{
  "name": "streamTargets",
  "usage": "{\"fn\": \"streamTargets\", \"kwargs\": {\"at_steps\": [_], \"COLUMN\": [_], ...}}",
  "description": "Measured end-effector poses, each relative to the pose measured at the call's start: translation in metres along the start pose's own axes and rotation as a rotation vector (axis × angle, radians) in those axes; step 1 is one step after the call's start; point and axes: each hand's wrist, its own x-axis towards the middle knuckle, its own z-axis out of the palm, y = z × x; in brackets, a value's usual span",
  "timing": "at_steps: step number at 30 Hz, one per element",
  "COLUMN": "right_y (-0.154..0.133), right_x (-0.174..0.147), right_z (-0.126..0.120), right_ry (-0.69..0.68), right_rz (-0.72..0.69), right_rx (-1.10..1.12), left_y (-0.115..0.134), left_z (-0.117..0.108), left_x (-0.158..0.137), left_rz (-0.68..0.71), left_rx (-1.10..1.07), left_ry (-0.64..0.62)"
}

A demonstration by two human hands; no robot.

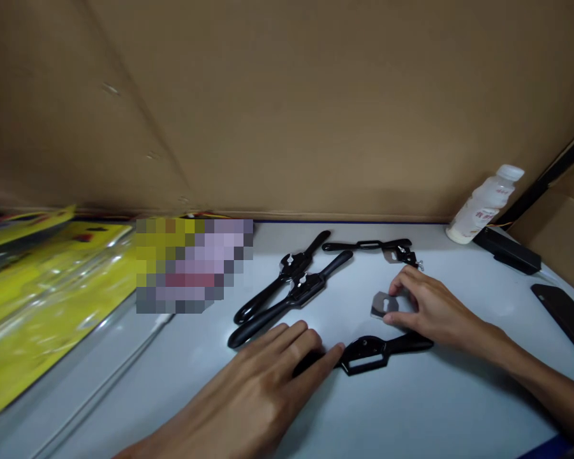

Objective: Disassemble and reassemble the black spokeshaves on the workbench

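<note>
Right-hand fingers pinch one blade; four black tools lie nearby.

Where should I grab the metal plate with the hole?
Probably pinch the metal plate by its far and near edges, coming from the right like the right hand: it's thin and flat, so opposite edges suit finger and thumb.

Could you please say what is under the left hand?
The left hand covers most of one handle of a glossy black two-handled frame; a sliver shows, but the handle's end cannot be seen.
</note>
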Motion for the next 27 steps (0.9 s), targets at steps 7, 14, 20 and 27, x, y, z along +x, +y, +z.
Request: {"fn": "streamTargets", "kwargs": {"at_steps": [7,14,20,27], "right_y": [-0.009,-0.034,-0.042,-0.04], "right_x": [-0.001,-0.013,-0.018,-0.017], "right_z": [-0.001,0.005,0.016,0.018], "right_ry": [-0.028,-0.094,-0.072,-0.132], "right_rz": [0.026,0.029,0.044,0.034], "right_rx": [0.576,0.822,0.865,0.739], "left_y": [0.003,0.001,-0.001,0.001], "left_z": [-0.002,-0.016,-0.012,-0.013], "left_x": [-0.004,0.009,0.007,0.007], "left_rz": [0.142,0.2,0.201,0.181], "left_rx": [0.148,0.165,0.114,0.049], "left_ry": [0.074,0.015,0.064,0.017]}}
